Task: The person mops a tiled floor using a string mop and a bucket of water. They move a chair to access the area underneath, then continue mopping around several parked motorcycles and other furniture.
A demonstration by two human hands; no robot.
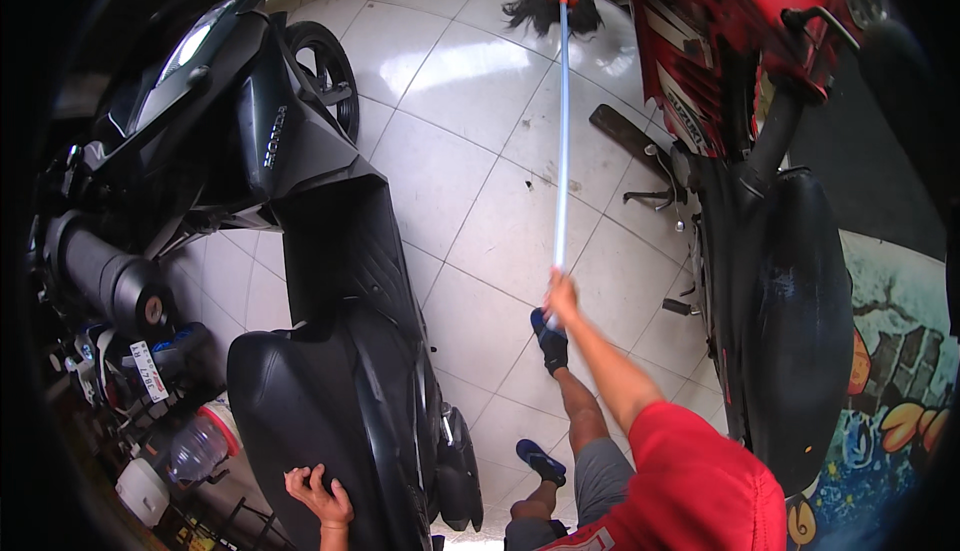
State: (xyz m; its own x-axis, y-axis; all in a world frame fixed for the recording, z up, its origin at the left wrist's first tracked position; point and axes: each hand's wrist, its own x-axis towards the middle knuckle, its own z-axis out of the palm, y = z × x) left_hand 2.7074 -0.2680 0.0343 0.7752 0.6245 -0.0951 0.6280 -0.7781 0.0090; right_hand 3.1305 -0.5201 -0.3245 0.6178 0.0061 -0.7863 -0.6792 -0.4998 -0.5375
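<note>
My right hand [562, 299] is wrapped round the upper end of a broom [562, 131] with a long pale blue handle. The handle runs straight ahead to an orange mount and dark, hair-like bristles [535, 8], which lie on the tiled floor beside the red motorcycle [690, 61]. On the black seat [300, 391] of a dark scooter [240, 141], at the lower left, rests my left hand [322, 496]. Its fingers are apart and slightly bent, with nothing in them.
White floor tiles [455, 171] form an aisle between the two vehicles, with small dark bits on them. The motorcycle's pedal and levers [655, 186] jut into the aisle from the right. A clear plastic container [200, 448] stands beyond the scooter seat, and a painted wall panel [890, 381] is at right.
</note>
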